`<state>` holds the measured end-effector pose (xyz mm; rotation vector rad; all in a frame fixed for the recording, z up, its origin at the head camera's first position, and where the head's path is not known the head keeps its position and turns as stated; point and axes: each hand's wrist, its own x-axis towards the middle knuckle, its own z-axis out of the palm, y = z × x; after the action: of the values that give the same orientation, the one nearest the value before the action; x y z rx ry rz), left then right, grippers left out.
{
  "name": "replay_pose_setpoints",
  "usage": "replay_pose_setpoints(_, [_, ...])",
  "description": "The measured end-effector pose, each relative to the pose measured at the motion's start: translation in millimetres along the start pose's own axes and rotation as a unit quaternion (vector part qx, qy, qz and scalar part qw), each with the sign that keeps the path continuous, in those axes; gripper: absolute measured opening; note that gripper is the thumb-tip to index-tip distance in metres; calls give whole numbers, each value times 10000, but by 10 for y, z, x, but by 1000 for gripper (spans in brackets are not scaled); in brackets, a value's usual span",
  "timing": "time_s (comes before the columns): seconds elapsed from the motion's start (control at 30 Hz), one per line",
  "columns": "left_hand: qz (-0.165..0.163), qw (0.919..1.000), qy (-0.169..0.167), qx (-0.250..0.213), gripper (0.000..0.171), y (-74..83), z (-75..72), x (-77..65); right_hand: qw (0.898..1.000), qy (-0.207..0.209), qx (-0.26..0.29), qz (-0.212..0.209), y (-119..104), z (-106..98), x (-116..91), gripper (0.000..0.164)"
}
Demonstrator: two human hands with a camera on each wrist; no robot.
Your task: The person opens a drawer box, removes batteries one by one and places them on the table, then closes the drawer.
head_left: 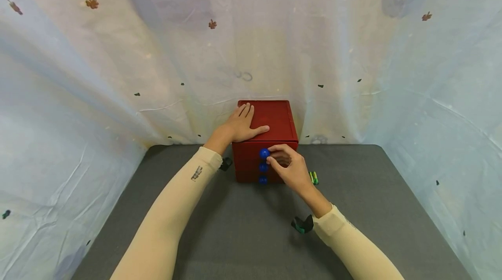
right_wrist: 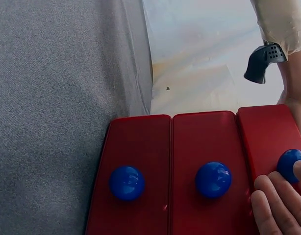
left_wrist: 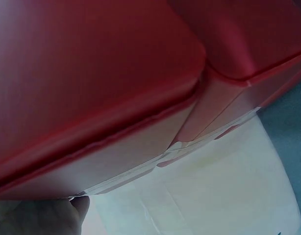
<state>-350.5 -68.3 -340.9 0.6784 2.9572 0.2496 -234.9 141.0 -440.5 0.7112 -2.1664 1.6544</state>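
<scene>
A red box with three drawer fronts (right_wrist: 204,137) stands at the back of the table, each front bearing a round blue knob. My left hand (head_left: 241,125) rests on the box's top (head_left: 276,116), fingers spread and thumb out to the right. With thumb and forefinger, my right hand (head_left: 292,167) pinches the top drawer's knob (head_left: 264,153); its other fingers lie before the red front. Below are the middle knob (right_wrist: 213,179) and the bottom knob (right_wrist: 127,183), both untouched. In the left wrist view, the box's red side (left_wrist: 91,73) fills much of the picture.
Two small green batteries (head_left: 313,178) lie on the grey table (head_left: 251,232), just right of the box. A pale patterned curtain (head_left: 266,49) hangs close behind the box and along both sides.
</scene>
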Motion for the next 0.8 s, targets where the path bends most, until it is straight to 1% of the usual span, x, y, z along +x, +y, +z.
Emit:
replay_pose_setpoints(0.23, [-25,10000,-14,-23,107,-3,4,8,9999,4,60,88,17,-6,29,26])
replay_pose_setpoints(0.47, [-180,9995,-263,67,105,-9,2,48,9999,27,85,76,53,-3,56,26])
replay_pose_setpoints(0.63, [-121,9997,-217,48,105,-9,-1,35,9999,40,66,66,74,4,57,26])
replay_pose_setpoints(0.8, [-32,9999,-97,61,106,-12,7,23,9999,40,109,55,71,4,30,28])
